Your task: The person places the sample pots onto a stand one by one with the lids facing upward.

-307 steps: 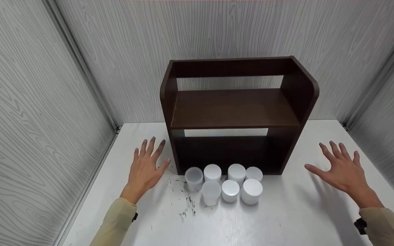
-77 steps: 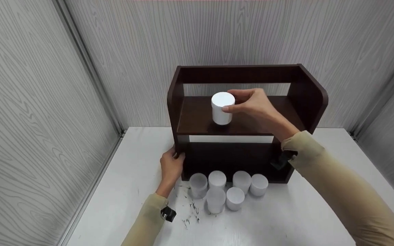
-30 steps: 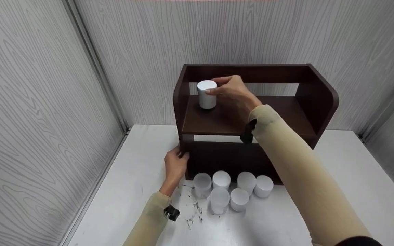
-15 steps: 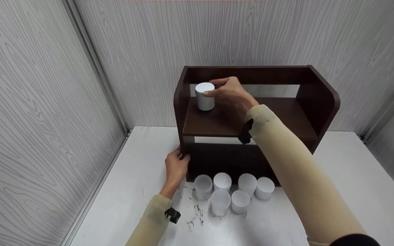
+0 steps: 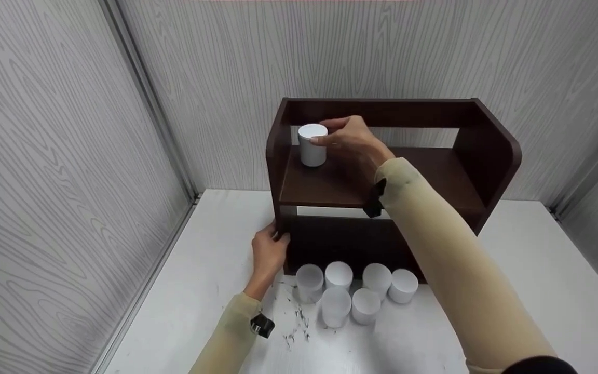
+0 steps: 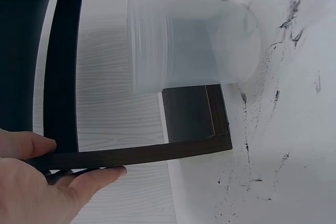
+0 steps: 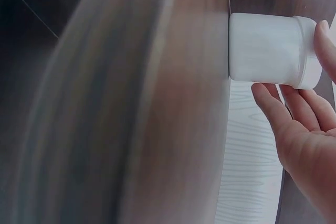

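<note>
Now right fingers [image 7: 302,107] grip lidded jar [image 5: 312,153], contents hidden.

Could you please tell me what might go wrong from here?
The right hand holds the upright jar near its top, so a finger catching it on release might tip it over. The left hand grips the left side of the rack; a tug toward the person could push it into the six other jars close in front. Those stand bunched together, so bumping one might topple its neighbours.
</note>
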{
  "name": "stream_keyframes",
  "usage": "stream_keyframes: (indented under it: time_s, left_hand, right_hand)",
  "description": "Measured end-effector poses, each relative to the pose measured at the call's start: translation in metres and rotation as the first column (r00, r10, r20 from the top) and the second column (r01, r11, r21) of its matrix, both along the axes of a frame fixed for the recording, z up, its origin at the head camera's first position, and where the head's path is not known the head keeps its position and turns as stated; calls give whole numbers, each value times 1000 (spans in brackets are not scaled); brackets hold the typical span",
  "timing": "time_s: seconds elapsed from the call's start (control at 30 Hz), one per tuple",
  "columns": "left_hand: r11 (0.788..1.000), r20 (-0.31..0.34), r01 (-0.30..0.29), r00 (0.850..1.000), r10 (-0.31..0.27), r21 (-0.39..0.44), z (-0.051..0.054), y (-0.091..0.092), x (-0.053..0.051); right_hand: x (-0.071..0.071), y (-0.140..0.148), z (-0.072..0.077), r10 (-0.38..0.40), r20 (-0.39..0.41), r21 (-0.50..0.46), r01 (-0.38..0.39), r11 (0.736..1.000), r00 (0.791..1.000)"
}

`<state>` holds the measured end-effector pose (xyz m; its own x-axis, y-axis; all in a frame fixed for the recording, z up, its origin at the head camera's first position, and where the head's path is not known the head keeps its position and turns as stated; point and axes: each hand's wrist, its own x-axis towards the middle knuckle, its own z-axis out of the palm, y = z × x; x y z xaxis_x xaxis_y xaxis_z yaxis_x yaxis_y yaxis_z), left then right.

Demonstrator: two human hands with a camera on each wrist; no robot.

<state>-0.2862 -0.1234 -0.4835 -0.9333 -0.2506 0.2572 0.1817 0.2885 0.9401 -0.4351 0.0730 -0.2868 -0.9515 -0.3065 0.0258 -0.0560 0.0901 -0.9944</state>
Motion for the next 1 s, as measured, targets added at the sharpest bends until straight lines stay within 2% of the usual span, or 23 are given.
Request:
stream_keyframes:
  time_s: [0.1, 0.27, 0.57, 1.0]
  left_hand:
    - [1000, 2, -2, 1000, 2, 1, 1, 0, 0]
    - [1000, 0, 2, 1000, -2, 8, 1, 1, 1]
    - [1000, -2, -7, 1000, 7, -7, 1, 1, 0]
    - [1000, 5, -5, 1000, 5, -9, 3, 1, -3]
  right_hand:
    - [-1, 0, 1, 4, 22, -27, -3, 1000, 1000]
    - [-2, -1, 1, 0, 37, -19, 0, 1000, 999]
    - [-1, 1, 1, 19, 12, 6, -20, 1000, 1000]
    - [7, 21, 1, -2, 16, -55, 3, 998, 1000]
